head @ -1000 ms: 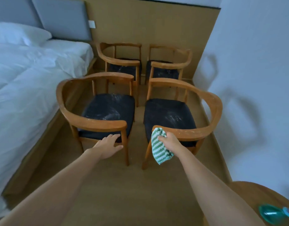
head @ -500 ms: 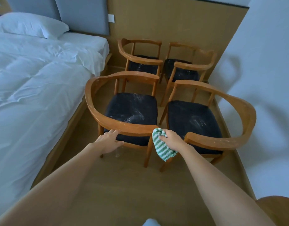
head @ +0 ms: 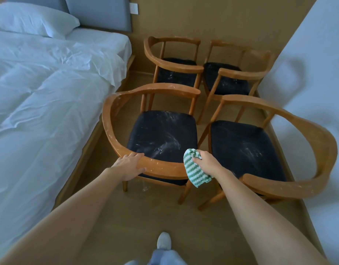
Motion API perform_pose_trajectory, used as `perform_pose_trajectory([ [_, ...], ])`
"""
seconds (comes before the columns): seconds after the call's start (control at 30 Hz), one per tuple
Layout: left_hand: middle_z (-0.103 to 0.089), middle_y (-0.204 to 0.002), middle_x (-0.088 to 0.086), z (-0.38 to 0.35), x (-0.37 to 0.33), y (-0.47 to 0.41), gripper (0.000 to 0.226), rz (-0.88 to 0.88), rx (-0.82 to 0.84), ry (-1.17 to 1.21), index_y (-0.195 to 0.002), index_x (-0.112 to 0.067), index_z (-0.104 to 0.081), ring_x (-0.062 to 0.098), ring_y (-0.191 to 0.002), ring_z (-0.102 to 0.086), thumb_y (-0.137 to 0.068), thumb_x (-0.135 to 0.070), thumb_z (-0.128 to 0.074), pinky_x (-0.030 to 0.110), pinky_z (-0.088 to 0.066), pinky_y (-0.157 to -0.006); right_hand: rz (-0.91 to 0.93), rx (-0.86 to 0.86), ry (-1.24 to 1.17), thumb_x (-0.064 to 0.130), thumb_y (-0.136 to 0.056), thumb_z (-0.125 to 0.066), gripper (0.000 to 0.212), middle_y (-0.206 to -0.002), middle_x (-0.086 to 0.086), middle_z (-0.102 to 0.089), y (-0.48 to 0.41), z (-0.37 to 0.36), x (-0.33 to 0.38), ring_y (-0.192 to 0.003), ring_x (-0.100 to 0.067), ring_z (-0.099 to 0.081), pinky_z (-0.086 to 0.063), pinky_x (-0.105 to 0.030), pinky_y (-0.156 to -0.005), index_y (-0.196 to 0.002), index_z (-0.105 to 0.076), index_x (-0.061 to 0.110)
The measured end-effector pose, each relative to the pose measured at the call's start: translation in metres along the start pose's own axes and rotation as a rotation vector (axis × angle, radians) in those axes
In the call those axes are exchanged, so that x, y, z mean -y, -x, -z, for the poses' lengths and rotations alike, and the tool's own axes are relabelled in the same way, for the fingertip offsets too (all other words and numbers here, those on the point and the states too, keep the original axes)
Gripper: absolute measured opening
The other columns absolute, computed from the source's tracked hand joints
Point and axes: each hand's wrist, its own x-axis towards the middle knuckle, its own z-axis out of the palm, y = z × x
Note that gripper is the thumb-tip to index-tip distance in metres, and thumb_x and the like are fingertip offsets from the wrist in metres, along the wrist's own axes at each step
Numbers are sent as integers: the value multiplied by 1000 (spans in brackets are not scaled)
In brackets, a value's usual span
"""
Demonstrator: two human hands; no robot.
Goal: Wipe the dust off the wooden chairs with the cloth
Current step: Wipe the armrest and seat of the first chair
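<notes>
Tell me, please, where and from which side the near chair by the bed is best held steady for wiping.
On the near chair, grip the curved top rail at its closest stretch, from above: it is a bare rounded band. The left hand rests there; the right hand holds the cloth.

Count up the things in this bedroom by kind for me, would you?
Wooden chairs: 4
Green-and-white striped cloth: 1
Bed: 1
Pillow: 1
Total: 7
</notes>
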Motion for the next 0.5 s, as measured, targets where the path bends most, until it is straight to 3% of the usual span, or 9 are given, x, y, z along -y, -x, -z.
perform_pose_trajectory([
  [0.13, -24, -154, 1, 8, 8, -29, 61, -12, 57, -21, -149, -25, -18, 29, -140, -25, -96, -45, -42, 46, -26, -114, -71, -36, -17, 29, -99, -45, 46, -131, -8, -55, -25, 6, -1, -113, -25, -56, -47, -37, -91, -142, -38, 16],
  [0.3, -22, -154, 0, 16, 15, -72, 57, -96, 120, -61, -149, -24, -18, 27, -140, -26, -98, -41, -40, 45, -26, -114, -157, -108, -36, 25, -99, -45, 40, -125, -9, -58, -37, 16, -4, -105, -22, -57, -44, -33, -83, -138, -44, 14],
  [0.5, -21, -154, 0, 28, 37, -114, 58, -246, 226, -159, -149, -24, -17, 24, -140, -26, -98, -42, -39, 41, -26, -114, -315, -291, -85, 22, -99, -45, 37, -122, -11, -59, -27, 11, -10, -110, -26, -57, -46, -40, -95, -134, -44, 11],
])
